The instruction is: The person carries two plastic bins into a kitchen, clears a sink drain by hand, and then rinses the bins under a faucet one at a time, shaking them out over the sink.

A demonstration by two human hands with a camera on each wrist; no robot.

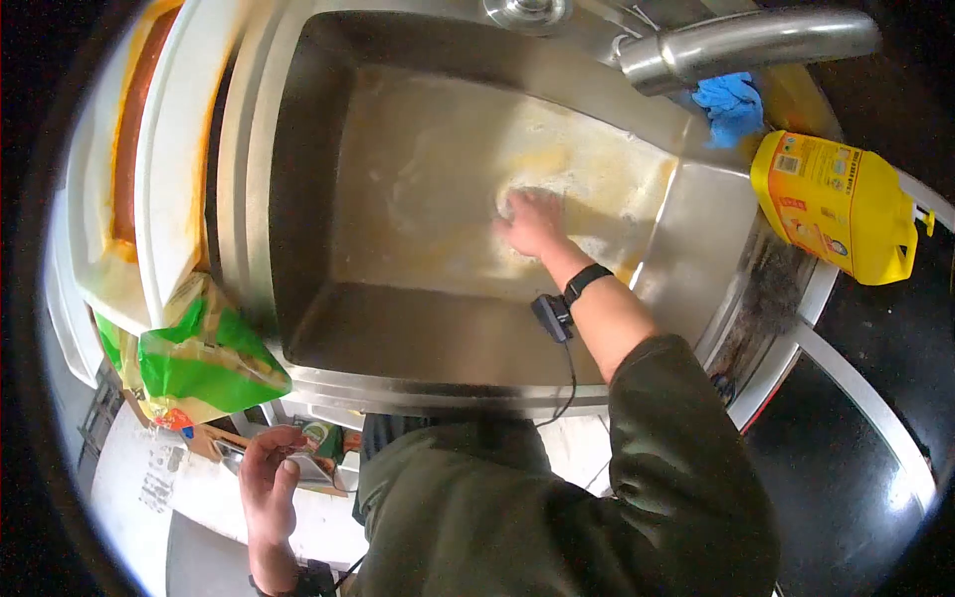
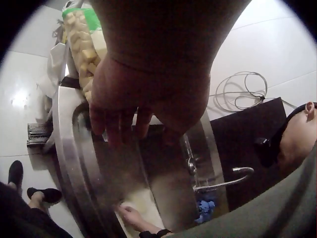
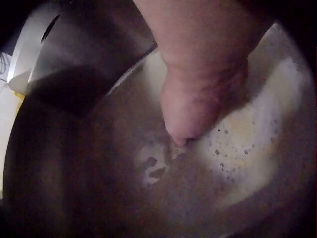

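Note:
My right hand (image 1: 534, 221) reaches down into a large steel sink (image 1: 438, 333), at the foamy water (image 1: 428, 179) over its bottom. In the right wrist view the right hand (image 3: 195, 106) has its fingers hidden in cloudy, bubbly water. Pale foam or a whitish thing shows by the fingertips; I cannot tell whether the hand grips anything. My left hand (image 1: 271, 483) hangs in the air outside the sink's near left corner, fingers loosely bent and nothing held. Closest to it is a green and clear bag (image 1: 214, 358) of pale chunks, seen also in the left wrist view.
A steel faucet (image 1: 746, 50) arches over the back right. Beside it lie a blue cloth (image 1: 731, 107) and a yellow jug (image 1: 836, 204) on the right ledge. White containers (image 1: 174, 159) stand along the left side. A cable hangs from the right wrist's camera (image 1: 552, 318).

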